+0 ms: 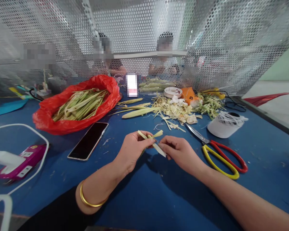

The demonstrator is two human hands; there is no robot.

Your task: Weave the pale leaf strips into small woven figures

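Pale green plant-leaf strips [160, 150] cross each other between my two hands, just above the blue table [144, 202]. My left hand [136, 146], with a gold bangle at the wrist, is closed and pinches the strips where they cross. From the right, my right hand [179, 152] has its thumb and fingers pressed together at the lower strip; a thin thread seems to run there, too fine to follow. Scissors [208, 141] with one red and one yellow handle lie partly opened beside my right forearm.
A red plastic bag [44, 117] of long leaves [84, 102] sits back left, near a phone [89, 141] and a purple power strip [26, 162]. Leaf scraps [173, 109], a tape roll [172, 92] and a white thread cup [223, 126] lie behind. Two people sit beyond the perforated screen [139, 25].
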